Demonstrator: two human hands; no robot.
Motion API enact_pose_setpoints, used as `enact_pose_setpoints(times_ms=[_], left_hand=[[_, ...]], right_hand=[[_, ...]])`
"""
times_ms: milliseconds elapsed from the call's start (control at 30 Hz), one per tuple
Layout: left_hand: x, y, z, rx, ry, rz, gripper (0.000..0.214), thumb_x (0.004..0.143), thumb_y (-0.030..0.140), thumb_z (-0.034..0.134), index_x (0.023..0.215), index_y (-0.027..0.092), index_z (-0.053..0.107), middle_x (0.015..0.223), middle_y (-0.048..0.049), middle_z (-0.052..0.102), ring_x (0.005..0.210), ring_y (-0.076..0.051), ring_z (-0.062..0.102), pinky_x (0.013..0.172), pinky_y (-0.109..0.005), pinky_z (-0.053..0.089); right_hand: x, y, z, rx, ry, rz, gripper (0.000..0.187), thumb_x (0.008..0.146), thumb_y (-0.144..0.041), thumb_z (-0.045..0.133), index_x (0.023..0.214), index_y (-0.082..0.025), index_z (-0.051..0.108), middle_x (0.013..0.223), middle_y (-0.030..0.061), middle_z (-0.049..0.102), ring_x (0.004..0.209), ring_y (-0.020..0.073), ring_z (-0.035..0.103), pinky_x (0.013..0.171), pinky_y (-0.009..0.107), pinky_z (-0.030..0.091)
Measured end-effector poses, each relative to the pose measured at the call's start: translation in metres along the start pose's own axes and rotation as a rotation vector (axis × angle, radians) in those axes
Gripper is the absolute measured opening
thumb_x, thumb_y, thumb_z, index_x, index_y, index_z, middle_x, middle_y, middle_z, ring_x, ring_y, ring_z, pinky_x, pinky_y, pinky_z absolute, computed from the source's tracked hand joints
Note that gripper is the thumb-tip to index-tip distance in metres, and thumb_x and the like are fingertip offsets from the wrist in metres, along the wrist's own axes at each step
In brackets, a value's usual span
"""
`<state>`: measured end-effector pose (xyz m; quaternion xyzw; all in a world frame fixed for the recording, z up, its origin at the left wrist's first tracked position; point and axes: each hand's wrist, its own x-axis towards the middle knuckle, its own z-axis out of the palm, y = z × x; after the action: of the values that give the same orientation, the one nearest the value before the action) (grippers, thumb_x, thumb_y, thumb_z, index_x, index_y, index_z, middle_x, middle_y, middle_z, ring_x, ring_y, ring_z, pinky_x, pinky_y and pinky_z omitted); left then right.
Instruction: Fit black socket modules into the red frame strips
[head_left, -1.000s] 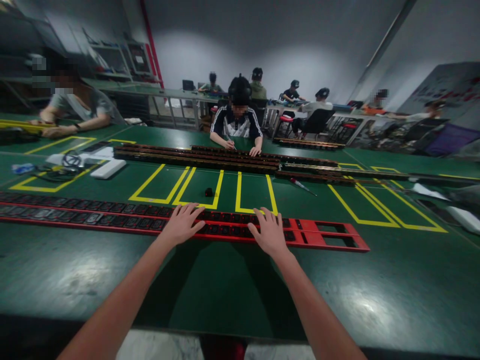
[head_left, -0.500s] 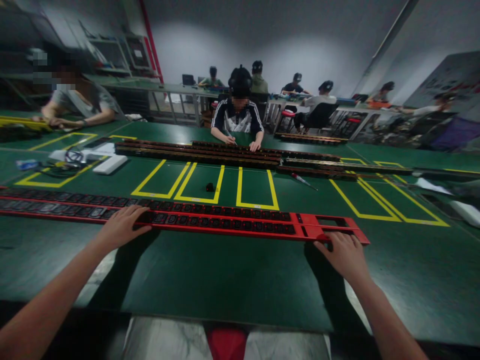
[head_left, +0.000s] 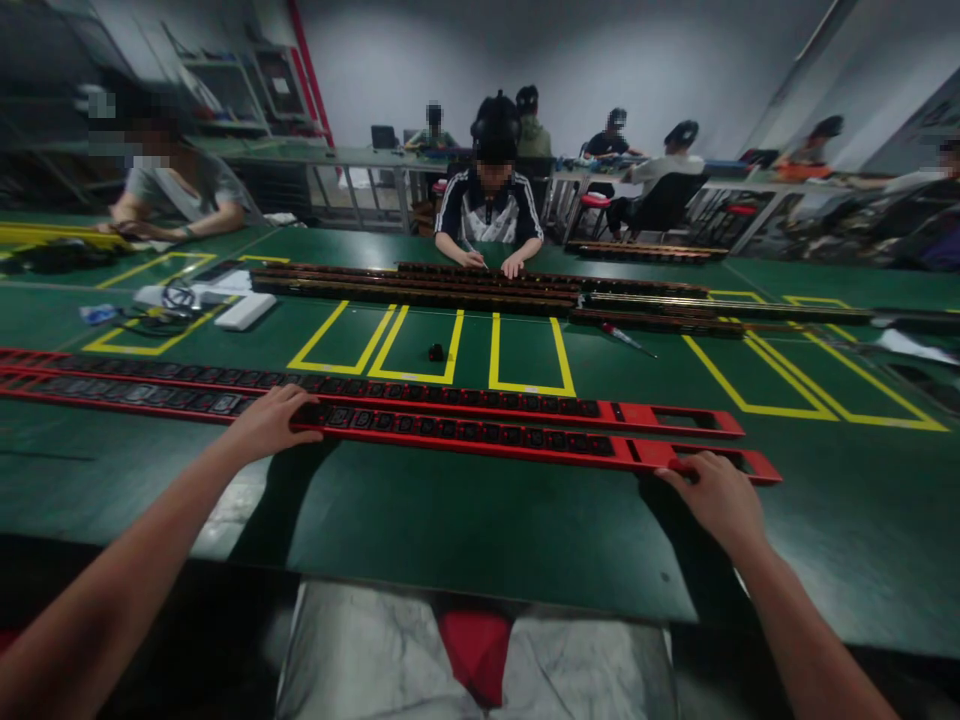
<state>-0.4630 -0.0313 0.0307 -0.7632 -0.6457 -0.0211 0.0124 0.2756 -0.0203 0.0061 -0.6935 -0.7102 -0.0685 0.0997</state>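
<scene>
Two long red power strips with rows of black sockets lie side by side on the green table. My left hand point(head_left: 268, 422) grips the near red strip point(head_left: 487, 438) at its middle-left, fingers curled over its far edge. My right hand point(head_left: 716, 495) holds the same strip close to its right end, where the frame has empty cut-outs. This near strip sits slightly apart from the far red strip point(head_left: 525, 405) and its right end sticks out further to the right.
Yellow taped rectangles point(head_left: 525, 350) mark the table, with a small black part point(head_left: 435, 352) and a screwdriver point(head_left: 626, 340) on it. Dark strips point(head_left: 450, 285) lie further back, where a person point(head_left: 491, 205) works opposite. Another person point(head_left: 169, 190) sits far left near white boxes and cables point(head_left: 187, 300).
My hands moved apart from the middle of the strips to the left part and right end. The near strip has come away from the far one, toward me and to the right.
</scene>
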Motion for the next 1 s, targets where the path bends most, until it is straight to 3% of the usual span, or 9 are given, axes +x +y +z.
enact_pose_setpoints(times_ms=[133, 333, 433, 600, 800, 1000], left_hand=[[-0.011, 0.000, -0.004, 0.066, -0.035, -0.061, 0.102, 0.079, 0.096, 0.023, 0.129, 0.014, 0.057, 0.126, -0.0115, 0.065, 0.117, -0.028, 0.057, 0.107, -0.043, 0.043], [-0.018, 0.005, -0.008, 0.090, -0.048, -0.095, 0.118, 0.071, 0.102, 0.010, 0.126, 0.011, 0.060, 0.119, -0.0112, 0.068, 0.112, -0.027, 0.060, 0.100, -0.040, 0.045], [-0.026, 0.010, -0.012, 0.100, -0.073, -0.081, 0.100, 0.080, 0.094, 0.025, 0.124, 0.012, 0.062, 0.117, -0.0105, 0.068, 0.109, -0.027, 0.061, 0.098, -0.038, 0.045], [-0.045, 0.020, -0.019, 0.077, -0.140, -0.079, 0.065, 0.085, 0.063, 0.058, 0.126, 0.013, 0.060, 0.123, -0.0141, 0.066, 0.113, -0.031, 0.060, 0.098, -0.039, 0.041], [-0.050, 0.036, -0.020, 0.040, -0.138, -0.077, 0.058, 0.085, 0.059, 0.062, 0.122, 0.015, 0.062, 0.119, -0.0113, 0.067, 0.111, -0.029, 0.060, 0.095, -0.036, 0.040], [-0.047, 0.053, -0.014, -0.053, -0.086, -0.030, 0.058, 0.085, 0.064, 0.062, 0.118, 0.017, 0.063, 0.118, -0.0100, 0.068, 0.111, -0.028, 0.060, 0.096, -0.038, 0.041]], right_hand=[[-0.017, 0.000, -0.004, -0.007, 0.019, 0.033, 0.049, 0.094, -0.061, 0.047, 0.087, -0.019, 0.071, 0.099, 0.0167, 0.070, 0.097, 0.0317, 0.062, 0.080, 0.043, 0.044], [-0.030, 0.003, -0.005, -0.016, 0.018, 0.047, 0.041, 0.095, -0.055, 0.049, 0.087, -0.019, 0.069, 0.098, 0.0150, 0.069, 0.096, 0.0303, 0.060, 0.083, 0.043, 0.043], [-0.036, 0.007, -0.009, -0.011, 0.050, 0.041, 0.038, 0.093, -0.053, 0.051, 0.086, -0.020, 0.067, 0.096, 0.0139, 0.069, 0.094, 0.0302, 0.060, 0.083, 0.043, 0.044], [-0.052, 0.018, -0.017, 0.012, 0.072, 0.006, 0.035, 0.091, -0.051, 0.051, 0.081, -0.020, 0.065, 0.091, 0.0162, 0.068, 0.090, 0.0329, 0.061, 0.079, 0.045, 0.044], [-0.072, 0.042, -0.014, 0.006, 0.123, -0.014, 0.039, 0.091, -0.058, 0.044, 0.080, -0.025, 0.062, 0.090, 0.0154, 0.070, 0.089, 0.0346, 0.062, 0.078, 0.047, 0.045], [-0.073, 0.073, -0.009, 0.053, 0.169, -0.006, 0.053, 0.088, -0.075, 0.040, 0.074, -0.029, 0.061, 0.085, 0.0182, 0.070, 0.080, 0.0334, 0.061, 0.072, 0.048, 0.045]])
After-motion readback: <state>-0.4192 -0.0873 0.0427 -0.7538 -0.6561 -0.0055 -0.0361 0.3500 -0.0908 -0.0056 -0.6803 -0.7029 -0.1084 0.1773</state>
